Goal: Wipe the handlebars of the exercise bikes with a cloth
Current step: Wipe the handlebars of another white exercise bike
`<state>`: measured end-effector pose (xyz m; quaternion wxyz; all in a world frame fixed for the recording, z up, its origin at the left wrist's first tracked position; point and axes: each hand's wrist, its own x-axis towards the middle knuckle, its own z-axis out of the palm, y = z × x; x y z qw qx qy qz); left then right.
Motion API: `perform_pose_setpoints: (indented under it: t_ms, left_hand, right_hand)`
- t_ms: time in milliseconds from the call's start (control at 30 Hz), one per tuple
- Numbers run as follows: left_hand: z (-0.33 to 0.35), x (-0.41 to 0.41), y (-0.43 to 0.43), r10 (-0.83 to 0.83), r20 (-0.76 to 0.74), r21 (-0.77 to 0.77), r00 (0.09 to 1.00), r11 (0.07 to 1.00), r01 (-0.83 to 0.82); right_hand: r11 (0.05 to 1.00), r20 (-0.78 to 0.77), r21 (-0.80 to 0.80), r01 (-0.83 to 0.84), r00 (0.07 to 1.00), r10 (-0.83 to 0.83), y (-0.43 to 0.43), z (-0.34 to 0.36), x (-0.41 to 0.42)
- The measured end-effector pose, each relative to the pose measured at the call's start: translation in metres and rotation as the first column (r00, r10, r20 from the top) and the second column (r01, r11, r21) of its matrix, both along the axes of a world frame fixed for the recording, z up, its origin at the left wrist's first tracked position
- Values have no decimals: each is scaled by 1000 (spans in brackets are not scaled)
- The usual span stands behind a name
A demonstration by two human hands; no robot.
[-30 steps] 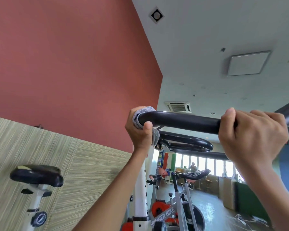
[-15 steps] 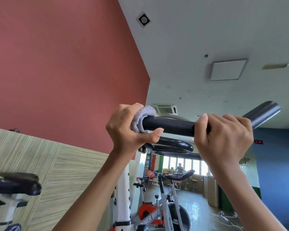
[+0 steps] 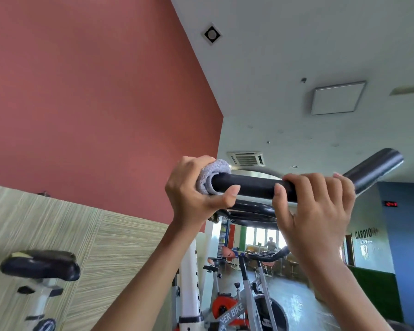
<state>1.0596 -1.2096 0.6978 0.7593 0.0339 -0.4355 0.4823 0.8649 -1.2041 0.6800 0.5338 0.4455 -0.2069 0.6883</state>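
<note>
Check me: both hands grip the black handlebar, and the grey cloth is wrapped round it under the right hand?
Not quite. The head view shows the grey cloth wrapped round the black handlebar under the left hand; the right hand grips the bare bar.

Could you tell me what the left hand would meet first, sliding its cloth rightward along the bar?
Most likely the right hand, which grips the same handlebar; only bare bar lies between them.

Red wall (image 3: 93,103), white ceiling (image 3: 296,44)
</note>
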Motion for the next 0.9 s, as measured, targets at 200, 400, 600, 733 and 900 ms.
perform_pose_setpoints:
  t_ms: [200,400,600,733,900]
  left_hand:
    - [-6,13,-5,-406,29,156,913,904,397]
    - [-1,5,-6,-119,60,-2,991,993,119]
    - [-5,8,-4,-351,57,103,935,933,344]
    - [-3,1,2,-158,105,-13,982,987,160]
    - [-2,19,-14,-471,94,173,877,875,451]
  right_hand:
    - [997,18,50,-53,998,52,3,-4,5]
    - [982,42,38,-185,982,184,2,-1,11]
    - [976,41,54,-213,977,211,3,-2,11]
    - [971,62,30,-235,970,233,4,0,14]
    - [970,74,62,-236,970,231,7,-2,14]
